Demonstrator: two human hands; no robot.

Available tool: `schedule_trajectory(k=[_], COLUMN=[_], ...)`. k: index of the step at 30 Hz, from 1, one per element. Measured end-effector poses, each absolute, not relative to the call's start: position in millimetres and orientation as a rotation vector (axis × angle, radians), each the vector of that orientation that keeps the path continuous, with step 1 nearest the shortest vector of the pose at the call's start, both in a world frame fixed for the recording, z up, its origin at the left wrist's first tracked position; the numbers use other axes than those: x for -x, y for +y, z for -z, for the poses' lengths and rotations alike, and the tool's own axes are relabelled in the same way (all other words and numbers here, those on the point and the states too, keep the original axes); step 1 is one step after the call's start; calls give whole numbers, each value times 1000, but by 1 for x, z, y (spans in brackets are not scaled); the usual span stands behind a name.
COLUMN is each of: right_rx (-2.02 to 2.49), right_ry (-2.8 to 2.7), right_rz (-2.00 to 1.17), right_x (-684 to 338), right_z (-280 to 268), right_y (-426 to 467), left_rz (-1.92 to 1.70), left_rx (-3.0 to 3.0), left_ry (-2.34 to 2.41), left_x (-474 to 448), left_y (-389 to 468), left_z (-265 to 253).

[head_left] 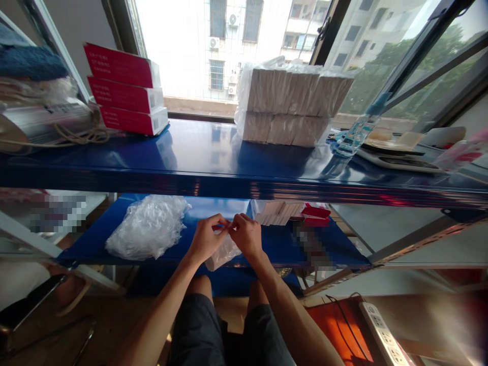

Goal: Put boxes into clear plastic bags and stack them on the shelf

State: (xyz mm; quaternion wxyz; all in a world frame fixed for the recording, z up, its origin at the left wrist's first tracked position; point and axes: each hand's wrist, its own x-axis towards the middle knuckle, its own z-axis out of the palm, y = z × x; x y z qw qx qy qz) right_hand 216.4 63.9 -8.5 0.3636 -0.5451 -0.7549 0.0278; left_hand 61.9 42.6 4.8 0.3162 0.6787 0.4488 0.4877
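Note:
My left hand [208, 235] and my right hand [246, 233] meet over the lower blue shelf, fingertips pinched close together. Between and below them hangs a clear plastic bag [229, 249] with a pale box-like block [215, 259] in its lower end. Both hands appear to pinch the top of this bag, though the fingers partly hide it. Left of my hands lies a heap of crumpled clear plastic bags [148, 226]. On the right, a row of small pale boxes [276, 212] stands near red-and-white boxes [316, 213].
Above runs a blue upper shelf [198, 157], its edge ahead of my hands. It bears stacked red boxes [124, 94], plastic-wrapped cartons [290, 107] and a clear bottle [356, 134]. A power strip [385, 335] lies at lower right. Part of another person [68, 290] shows at left.

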Motion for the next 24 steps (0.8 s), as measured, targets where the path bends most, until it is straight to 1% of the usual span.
schedule_trajectory(k=[3,6,8,11,13,15,19,24], right_rx=[1232,1032,1002,915,863,854,871,933], right_ry=[-2011,-2257,-2259,-1994,-1737,-1494,-1263,-1267], right_rz=[-48,-316,-538,-873,-1106,-1262,-1307,-1303], right_x=[-217,-222,-226,-232,-234,-235,-239,-253], right_z=[7,3,4,11,17,21,20,15], right_y=[71,80,83,84,82,80,80,84], left_rz=[-1266,-1216,-1203,-1291,-1393,-1466,-1513,-1553], left_rx=[-2052,-2361,-2517,-2646,-2667,-2656,-2532,-2178], left_ry=[1151,1095,1033,1007,1071,1151,1186,1321], left_x=[-59,-52,-47,-40,-38,-39,-47,-49], left_y=[40,41,44,50,53,56,59,49], left_z=[-6,-6,-5,0,3,7,10,16])
